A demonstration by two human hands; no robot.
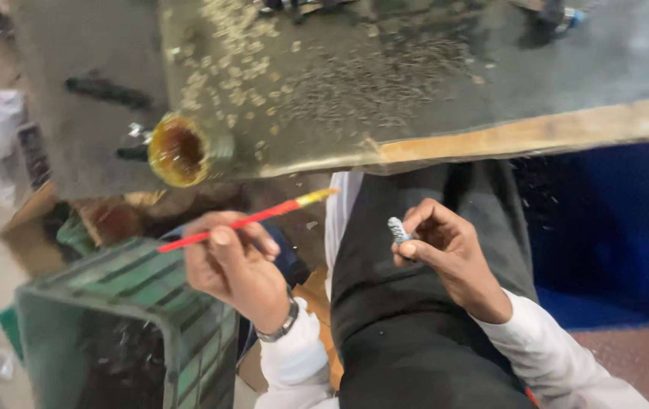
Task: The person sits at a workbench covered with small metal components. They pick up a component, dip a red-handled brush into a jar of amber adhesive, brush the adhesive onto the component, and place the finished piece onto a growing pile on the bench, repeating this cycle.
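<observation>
A small jar [179, 151] sits at the near edge of the surface [385, 83], tipped toward the camera so its mouth shows; the inside is coated dark amber-brown, though how full it is cannot be told. Below it to the left stands a green slatted crate [124, 318], its contents dark and unclear. A blue bin [605, 227] stands on the floor at the right. The brush [245, 220] is thin, with a red handle and a yellowish end that points up toward the surface edge. The left hand [234, 265] is closed around it, thumb and fingers pinching the handle, a watch [283, 327] on the wrist. The right hand [446, 246] is curled shut over a small silvery threaded piece [398, 229], whose tip pokes out beside the thumb. Both hands hover above the lap, just apart.
</observation>
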